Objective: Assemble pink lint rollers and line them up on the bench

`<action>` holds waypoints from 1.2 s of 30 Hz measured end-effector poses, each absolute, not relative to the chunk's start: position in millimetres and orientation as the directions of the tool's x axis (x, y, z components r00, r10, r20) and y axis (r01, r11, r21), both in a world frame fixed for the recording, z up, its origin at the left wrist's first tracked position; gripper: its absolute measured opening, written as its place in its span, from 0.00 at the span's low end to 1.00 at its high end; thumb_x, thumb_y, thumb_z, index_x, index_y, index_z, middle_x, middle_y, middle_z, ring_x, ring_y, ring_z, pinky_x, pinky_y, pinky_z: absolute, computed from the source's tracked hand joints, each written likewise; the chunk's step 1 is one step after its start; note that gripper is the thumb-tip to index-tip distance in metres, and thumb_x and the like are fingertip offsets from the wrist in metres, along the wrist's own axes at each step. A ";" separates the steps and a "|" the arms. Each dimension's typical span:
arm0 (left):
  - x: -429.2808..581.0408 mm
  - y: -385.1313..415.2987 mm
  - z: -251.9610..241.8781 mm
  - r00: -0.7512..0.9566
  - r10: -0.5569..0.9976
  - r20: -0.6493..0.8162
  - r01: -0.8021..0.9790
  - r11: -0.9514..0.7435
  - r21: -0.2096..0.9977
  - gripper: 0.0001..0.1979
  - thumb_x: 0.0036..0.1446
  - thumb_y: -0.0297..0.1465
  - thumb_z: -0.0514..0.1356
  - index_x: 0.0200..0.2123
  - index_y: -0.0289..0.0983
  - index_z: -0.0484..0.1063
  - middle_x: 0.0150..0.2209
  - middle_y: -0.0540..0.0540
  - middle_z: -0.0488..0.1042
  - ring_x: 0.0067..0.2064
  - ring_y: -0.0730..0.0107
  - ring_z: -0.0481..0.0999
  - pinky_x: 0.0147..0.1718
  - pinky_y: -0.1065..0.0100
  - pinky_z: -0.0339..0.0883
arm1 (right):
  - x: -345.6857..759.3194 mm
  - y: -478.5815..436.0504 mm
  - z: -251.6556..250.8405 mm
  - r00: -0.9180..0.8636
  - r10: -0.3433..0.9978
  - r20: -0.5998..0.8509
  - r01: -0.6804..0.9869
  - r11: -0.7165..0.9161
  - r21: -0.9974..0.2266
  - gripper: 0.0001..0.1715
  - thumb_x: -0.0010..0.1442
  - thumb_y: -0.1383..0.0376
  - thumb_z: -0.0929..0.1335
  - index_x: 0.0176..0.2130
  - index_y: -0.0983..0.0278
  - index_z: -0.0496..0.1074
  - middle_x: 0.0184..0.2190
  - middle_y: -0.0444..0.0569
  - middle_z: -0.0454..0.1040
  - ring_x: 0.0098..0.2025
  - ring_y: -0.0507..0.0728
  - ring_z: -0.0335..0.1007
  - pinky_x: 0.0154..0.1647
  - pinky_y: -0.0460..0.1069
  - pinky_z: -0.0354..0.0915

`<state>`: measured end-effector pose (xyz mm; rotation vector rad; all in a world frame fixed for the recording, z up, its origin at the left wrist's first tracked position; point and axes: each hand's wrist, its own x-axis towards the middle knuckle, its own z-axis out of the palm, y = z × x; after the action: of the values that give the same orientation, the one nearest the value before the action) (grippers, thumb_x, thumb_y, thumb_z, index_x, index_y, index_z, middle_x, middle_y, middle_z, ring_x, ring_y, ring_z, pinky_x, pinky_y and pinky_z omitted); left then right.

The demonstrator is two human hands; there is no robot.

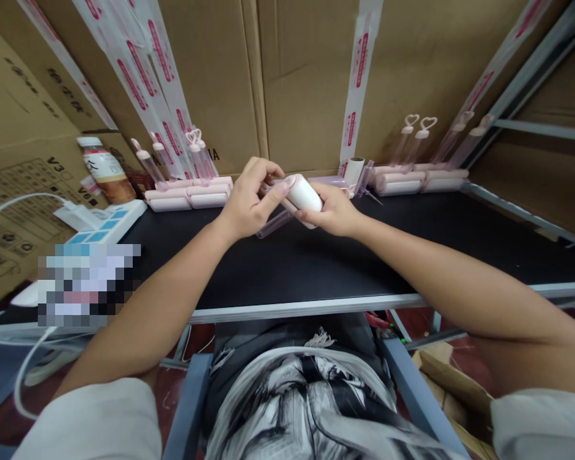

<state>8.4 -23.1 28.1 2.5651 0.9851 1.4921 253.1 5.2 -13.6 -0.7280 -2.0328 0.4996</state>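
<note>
Above the black tabletop (268, 275), a short white cylinder with a pinkish end (305, 193) is gripped between both hands. My right hand (338, 209) wraps around its right side. At the pink end my left hand (252, 199) is closed, its thumb pressed on the rim and its fingers curled behind. A clear plastic tube (274, 225) lies on the table just below the hands. Behind them a pale purple tube (329, 181) is partly covered. An upright white hollow cylinder (353, 171) stands near my right hand, with clear pieces (364, 179) beside it.
Pink and white cylinders (189, 193) with heart-topped wands line the back left; similar cylinders (419, 179) are at the back right. A drink bottle (106, 169), a power strip (110, 223) and cables are at left. Taped cardboard (301, 83) walls the back; a metal frame (541, 130) bounds the right.
</note>
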 end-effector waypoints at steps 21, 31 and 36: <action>19.7 -41.7 43.7 0.316 0.569 0.759 0.499 -0.780 0.377 0.19 0.56 0.37 0.67 0.28 0.42 0.56 0.25 0.55 0.57 0.28 0.71 0.59 0.29 0.65 0.57 | 227.0 -16.4 -21.0 -0.505 0.454 0.734 0.239 0.891 -0.386 0.30 0.67 0.42 0.73 0.51 0.63 0.73 0.43 0.53 0.80 0.41 0.61 0.75 0.43 0.55 0.68; 25.1 -40.2 48.9 0.183 0.791 0.584 0.555 -0.574 0.603 0.22 0.52 0.37 0.69 0.27 0.42 0.55 0.25 0.54 0.58 0.30 0.71 0.58 0.29 0.66 0.53 | 218.4 -22.0 -21.7 -0.488 0.571 0.660 0.250 0.816 -0.521 0.32 0.66 0.40 0.72 0.52 0.62 0.74 0.44 0.54 0.81 0.42 0.63 0.75 0.45 0.56 0.68; 22.4 -34.8 48.2 0.127 0.834 0.537 0.582 -0.501 0.640 0.26 0.51 0.41 0.72 0.26 0.42 0.54 0.24 0.55 0.56 0.28 0.73 0.55 0.27 0.67 0.50 | 210.2 -20.8 -30.2 -0.439 0.649 0.622 0.180 0.741 -0.647 0.34 0.64 0.39 0.73 0.52 0.63 0.73 0.42 0.50 0.79 0.41 0.60 0.73 0.45 0.55 0.67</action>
<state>22.4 -34.8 48.2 2.1337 1.3872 1.3130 210.2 -20.8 -30.2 -0.6290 -1.9896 0.6210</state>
